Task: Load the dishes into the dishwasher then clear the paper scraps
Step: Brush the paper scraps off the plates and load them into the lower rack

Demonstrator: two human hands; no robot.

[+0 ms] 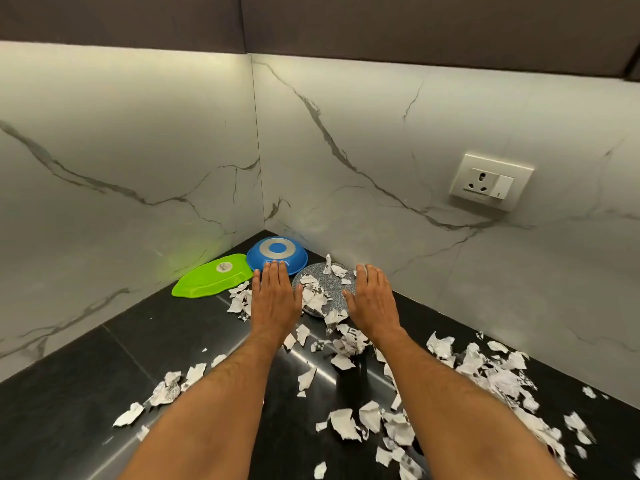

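Three dishes lie in the counter's far corner: a green leaf-shaped plate (207,277) face down, a blue bowl (277,252) upside down, and a grey speckled plate (329,296) with paper scraps on it. My left hand (275,296) reaches out flat, fingers straight, its fingertips at the blue bowl's near rim. My right hand (372,299) is stretched out flat at the grey plate's right edge, holding nothing. Torn paper scraps (485,372) litter the black counter.
The black counter (86,393) meets marble walls on the left and at the back. A wall socket (490,181) sits on the back wall at the right. Scraps spread thickest toward the right and near edge.
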